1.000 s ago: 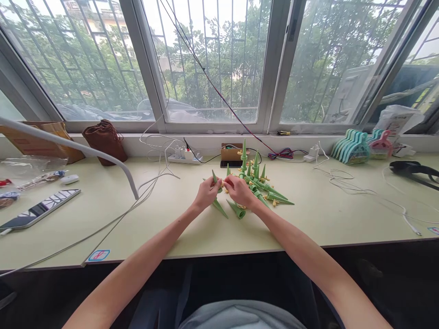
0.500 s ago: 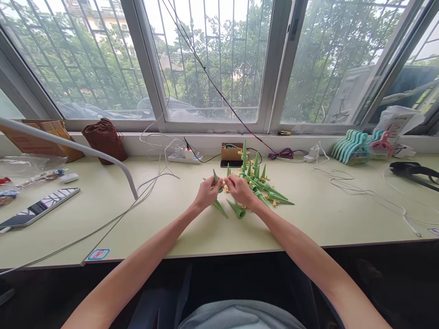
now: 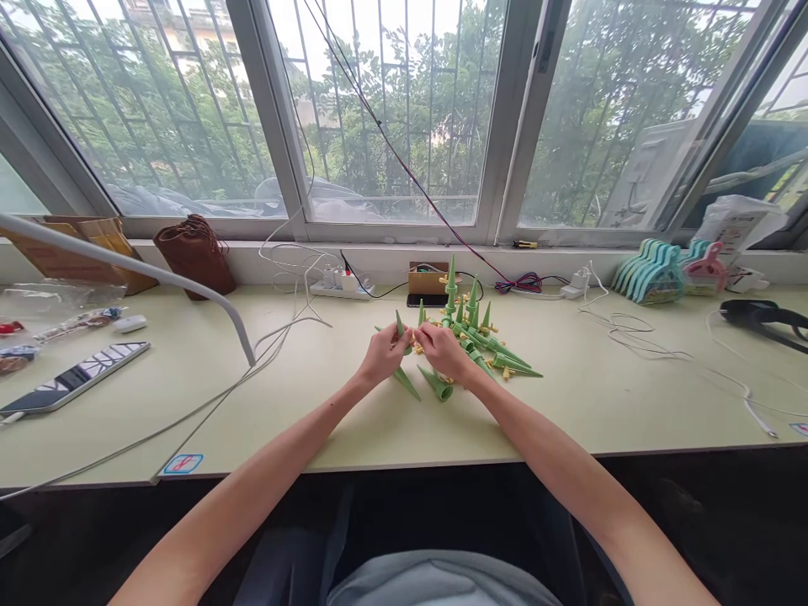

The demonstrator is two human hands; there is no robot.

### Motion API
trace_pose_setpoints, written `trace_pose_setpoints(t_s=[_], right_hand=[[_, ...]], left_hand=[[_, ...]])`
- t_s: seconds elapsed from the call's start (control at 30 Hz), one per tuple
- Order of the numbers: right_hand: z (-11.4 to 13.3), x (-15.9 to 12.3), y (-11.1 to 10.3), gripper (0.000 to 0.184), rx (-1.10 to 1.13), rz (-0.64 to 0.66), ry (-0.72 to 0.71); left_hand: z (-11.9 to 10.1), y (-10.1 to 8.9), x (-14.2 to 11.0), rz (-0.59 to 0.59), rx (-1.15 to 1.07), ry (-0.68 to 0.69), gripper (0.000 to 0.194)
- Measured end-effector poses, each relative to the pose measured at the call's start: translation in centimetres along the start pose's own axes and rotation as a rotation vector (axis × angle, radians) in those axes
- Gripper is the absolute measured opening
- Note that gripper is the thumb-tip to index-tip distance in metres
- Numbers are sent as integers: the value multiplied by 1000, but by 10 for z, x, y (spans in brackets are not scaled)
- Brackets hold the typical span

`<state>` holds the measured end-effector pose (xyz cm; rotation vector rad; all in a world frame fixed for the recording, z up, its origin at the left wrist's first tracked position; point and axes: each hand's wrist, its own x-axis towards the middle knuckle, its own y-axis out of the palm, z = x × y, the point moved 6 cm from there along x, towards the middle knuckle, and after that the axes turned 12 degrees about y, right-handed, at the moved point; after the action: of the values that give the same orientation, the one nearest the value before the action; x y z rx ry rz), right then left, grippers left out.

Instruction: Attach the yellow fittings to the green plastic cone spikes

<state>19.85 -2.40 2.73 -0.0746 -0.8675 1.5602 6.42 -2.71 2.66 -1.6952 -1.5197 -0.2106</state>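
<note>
Both hands meet over the middle of a pale green table (image 3: 568,404). My left hand (image 3: 380,356) is closed around a green cone-shaped spike (image 3: 400,325) whose tip points up. My right hand (image 3: 445,351) pinches a small yellow part (image 3: 417,343) against that spike, fingers pressed together. Just behind and right of the hands lies a pile of green spikes (image 3: 486,341) with yellow fittings, some standing upright, some lying flat. Two loose green spikes (image 3: 437,385) lie on the table under the hands.
White cables (image 3: 278,337) and a white lamp arm (image 3: 126,269) cross the left side. A phone (image 3: 72,379) and plastic bags lie far left, a brown pouch (image 3: 195,257) and power strip (image 3: 341,288) by the sill. Teal hangers (image 3: 650,271), cords and a black strap (image 3: 761,313) sit right.
The hands have stayed together in nearly the same spot, with only small finger movements on the spike. The view has shifted slightly.
</note>
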Motion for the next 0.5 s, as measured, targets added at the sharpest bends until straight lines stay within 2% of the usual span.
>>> trace_pose_setpoints(t_s=[0.1, 0.33, 0.5], right_hand=[[-2, 0, -1, 34, -12, -14, 22], [5, -3, -3, 19, 7, 9, -3], [4, -3, -2, 23, 13, 10, -10]], left_hand=[[-2, 0, 0, -1, 1, 3, 37], [0, -4, 2, -31, 37, -14, 37], [1, -1, 1, -12, 26, -7, 37]])
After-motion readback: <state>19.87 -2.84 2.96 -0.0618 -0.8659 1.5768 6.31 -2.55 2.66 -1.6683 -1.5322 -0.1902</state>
